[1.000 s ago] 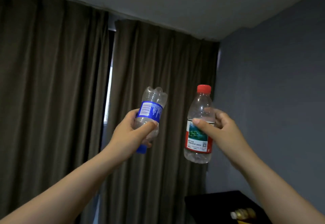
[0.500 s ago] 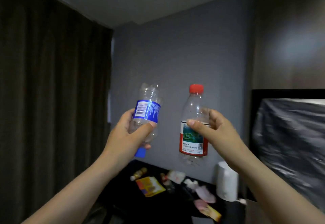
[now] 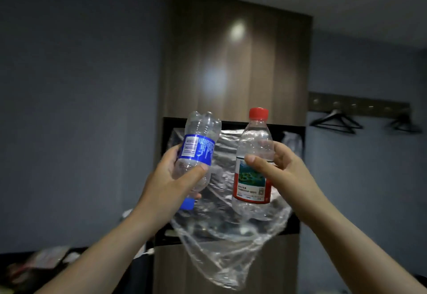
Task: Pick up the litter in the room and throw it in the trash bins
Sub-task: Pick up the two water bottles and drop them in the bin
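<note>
Grey-blue walls (image 3: 80, 86) stand on both sides of a tall wooden panel (image 3: 231, 62) in the far middle. A crumpled clear plastic sheet (image 3: 219, 247) hangs below it, and black hangers (image 3: 335, 121) are on the far right. The left hand (image 3: 171, 185) grasps a blue-label bottle (image 3: 196, 148) upside down, fingers curled around its body. The right hand (image 3: 284, 173) grips a red-cap bottle (image 3: 254, 136) upright, thumb across the label. Both bottles are raised in the air, close but apart. At the lower left lie blurred things (image 3: 46, 259), perhaps litter
</note>
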Demonstrator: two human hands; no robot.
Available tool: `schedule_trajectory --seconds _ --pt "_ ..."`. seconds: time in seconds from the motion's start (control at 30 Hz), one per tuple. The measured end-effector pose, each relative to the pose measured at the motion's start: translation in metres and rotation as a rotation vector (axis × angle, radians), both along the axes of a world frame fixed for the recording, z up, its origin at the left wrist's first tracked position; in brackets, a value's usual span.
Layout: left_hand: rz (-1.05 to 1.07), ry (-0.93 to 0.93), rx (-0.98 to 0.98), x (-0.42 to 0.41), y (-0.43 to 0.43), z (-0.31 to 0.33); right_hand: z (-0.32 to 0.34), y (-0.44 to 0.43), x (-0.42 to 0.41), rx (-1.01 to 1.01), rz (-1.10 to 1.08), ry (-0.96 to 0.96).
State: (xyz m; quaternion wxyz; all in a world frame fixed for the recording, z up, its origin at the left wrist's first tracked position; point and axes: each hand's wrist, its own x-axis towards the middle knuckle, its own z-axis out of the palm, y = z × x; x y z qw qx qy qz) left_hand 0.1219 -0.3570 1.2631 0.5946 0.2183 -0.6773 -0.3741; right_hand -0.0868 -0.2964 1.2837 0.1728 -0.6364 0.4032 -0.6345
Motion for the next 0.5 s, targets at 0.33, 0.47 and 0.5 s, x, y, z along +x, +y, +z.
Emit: schedule_trajectory --seconds 0.33,0.47,0.5 --pt "-0.347 0.003 0.000 -0.254 0.027 -0.021 -0.009 0.095 -0.223 0.037 -0.389 0.048" --pt "-0.473 -0.021 0.022 -0.336 0.034 -0.033 -0.020 0.121 -0.289 0.054 -0.531 0.023" --pt "-0.496 -0.028 0.030 -0.355 0.033 -0.036 -0.023 0.125 -0.303 0.057 -0.562 0.018"
